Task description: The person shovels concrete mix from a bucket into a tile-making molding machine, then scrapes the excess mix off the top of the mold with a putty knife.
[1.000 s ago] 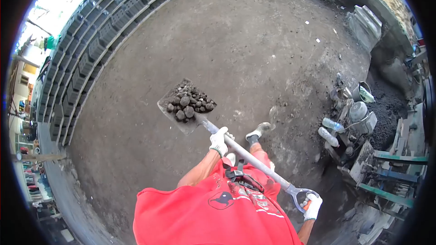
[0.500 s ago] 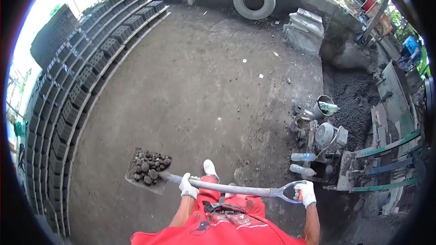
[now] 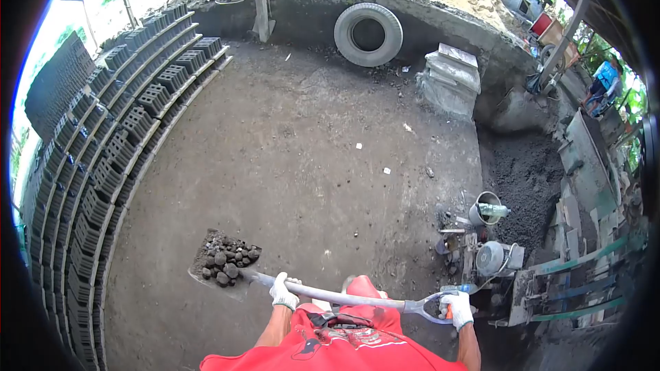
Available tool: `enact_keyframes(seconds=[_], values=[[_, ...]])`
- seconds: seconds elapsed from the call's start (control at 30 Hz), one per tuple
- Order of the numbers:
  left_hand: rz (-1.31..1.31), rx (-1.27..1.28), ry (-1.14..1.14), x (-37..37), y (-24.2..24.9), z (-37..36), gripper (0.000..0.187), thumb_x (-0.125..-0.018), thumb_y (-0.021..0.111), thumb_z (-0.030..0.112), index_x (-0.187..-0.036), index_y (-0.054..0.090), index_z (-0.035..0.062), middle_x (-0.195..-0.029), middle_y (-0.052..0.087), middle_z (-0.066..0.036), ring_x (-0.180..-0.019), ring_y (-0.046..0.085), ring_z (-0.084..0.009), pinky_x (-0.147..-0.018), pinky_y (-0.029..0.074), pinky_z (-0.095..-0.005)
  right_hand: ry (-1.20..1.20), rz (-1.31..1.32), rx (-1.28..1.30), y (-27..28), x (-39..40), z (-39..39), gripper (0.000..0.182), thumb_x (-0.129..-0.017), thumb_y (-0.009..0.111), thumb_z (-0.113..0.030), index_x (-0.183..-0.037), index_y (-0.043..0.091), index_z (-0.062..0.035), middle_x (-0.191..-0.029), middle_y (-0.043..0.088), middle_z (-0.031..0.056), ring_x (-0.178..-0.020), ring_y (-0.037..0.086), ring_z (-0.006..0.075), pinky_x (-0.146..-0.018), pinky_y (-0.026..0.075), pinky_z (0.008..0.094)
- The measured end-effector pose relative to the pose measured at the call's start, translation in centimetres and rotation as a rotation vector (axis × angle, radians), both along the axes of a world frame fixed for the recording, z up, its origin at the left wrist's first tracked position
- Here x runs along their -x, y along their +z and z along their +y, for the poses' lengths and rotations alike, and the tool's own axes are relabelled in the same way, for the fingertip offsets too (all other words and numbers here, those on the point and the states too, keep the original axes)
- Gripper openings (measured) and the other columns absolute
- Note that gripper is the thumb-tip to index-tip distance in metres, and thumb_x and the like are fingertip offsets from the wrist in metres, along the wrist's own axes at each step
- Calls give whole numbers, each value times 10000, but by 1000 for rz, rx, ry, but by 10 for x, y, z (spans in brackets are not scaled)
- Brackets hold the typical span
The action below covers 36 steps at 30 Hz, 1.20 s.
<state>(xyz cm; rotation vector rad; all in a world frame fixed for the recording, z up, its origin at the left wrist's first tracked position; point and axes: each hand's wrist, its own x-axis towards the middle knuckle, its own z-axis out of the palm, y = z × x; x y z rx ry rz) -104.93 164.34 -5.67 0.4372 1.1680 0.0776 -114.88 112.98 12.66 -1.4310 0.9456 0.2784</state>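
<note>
A shovel (image 3: 350, 298) lies across the front of my body, its blade to the left and its D-shaped handle to the right. My left hand (image 3: 284, 291), in a white work glove, is wrapped round the shaft near the blade. The handle is gripped by my right hand (image 3: 456, 308), gloved in white too, with a bit of orange showing at the fingers. Dark rounded lumps and loose dark grit (image 3: 223, 261) are heaped on the blade, over the bare ground at the left.
Racks of grey hollow blocks (image 3: 124, 144) curve along the left. A tyre (image 3: 368, 35) leans on the back wall beside stacked slabs (image 3: 450, 75). To the right are a bucket (image 3: 485, 210), a motor (image 3: 491, 258), a dark grit pile (image 3: 526, 185) and a person in blue (image 3: 605, 82).
The view has tilted up, so the tyre, racks and bucket sit lower. My feet have shifted in a step. Both hands keep their hold on the loaded shovel.
</note>
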Motion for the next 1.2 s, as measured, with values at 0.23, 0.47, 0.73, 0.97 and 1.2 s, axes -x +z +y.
enact_keyframes(seconds=[0.23,0.47,0.73,0.97,1.2], values=[[24,20,-50,-175,-17,-9,163,-873,706,72,-847,548,41,-660,571,-123,-538,589,-287,-587,571,-514,-110,43,7,-27,-132,-2,77,-774,690,-15,-841,658,-29,-626,579,70,-444,550,186,-413,531,408],[33,-26,-110,-348,-9,-30,152,-884,710,94,-859,563,62,-694,589,-105,-582,611,-294,-644,581,-516,-106,61,-35,-39,-310,-41,53,-788,683,-62,-828,660,-36,-616,571,53,-440,527,180,-401,489,410],[-24,65,-78,-548,10,-40,196,-916,662,114,-812,499,81,-660,534,-72,-541,544,-264,-631,543,-496,-79,-13,6,-8,-519,-43,42,-778,670,-12,-779,630,-27,-615,568,79,-437,543,193,-390,493,390],[-24,57,-189,-729,-12,-54,192,-912,674,138,-820,520,69,-649,549,-102,-563,560,-294,-590,540,-491,-184,9,-13,-19,-639,-47,78,-767,664,-6,-842,656,13,-603,566,80,-419,532,199,-377,490,409],[4,-38,-275,-931,75,-111,161,-880,701,52,-844,544,52,-673,554,-79,-532,567,-252,-512,541,-437,-263,20,206,59,-772,-12,109,-783,653,-118,-691,595,-107,-532,522,31,-393,454,158,-388,348,305]])
